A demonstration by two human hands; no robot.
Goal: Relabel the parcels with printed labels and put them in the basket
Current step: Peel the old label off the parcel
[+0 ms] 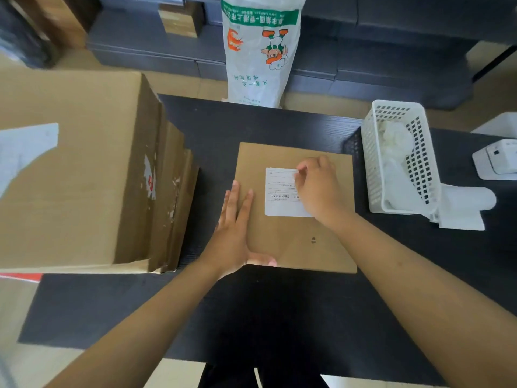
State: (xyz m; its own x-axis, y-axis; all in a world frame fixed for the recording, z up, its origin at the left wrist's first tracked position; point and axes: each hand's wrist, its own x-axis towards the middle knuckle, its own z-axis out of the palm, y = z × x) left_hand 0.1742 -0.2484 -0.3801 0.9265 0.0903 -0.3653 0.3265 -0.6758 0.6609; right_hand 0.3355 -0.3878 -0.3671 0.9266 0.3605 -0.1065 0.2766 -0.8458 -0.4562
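Table was dark, matte, wood-grained; pale floor and dark stacked panels lay behind it. Big corrugated box stood at the left edge (scuffed, torn tape on its side). White printed plastic bag stood past the far edge. Parcel, a flat brown cardboard square, lay at table centre. White perforated plastic basket sat just right of it, holding crumpled white wrap. White printer was far right. Left hand lay flat, fingers open, on the parcel's left edge. Right hand had its fingers curled on the white label, pinching its top edge.
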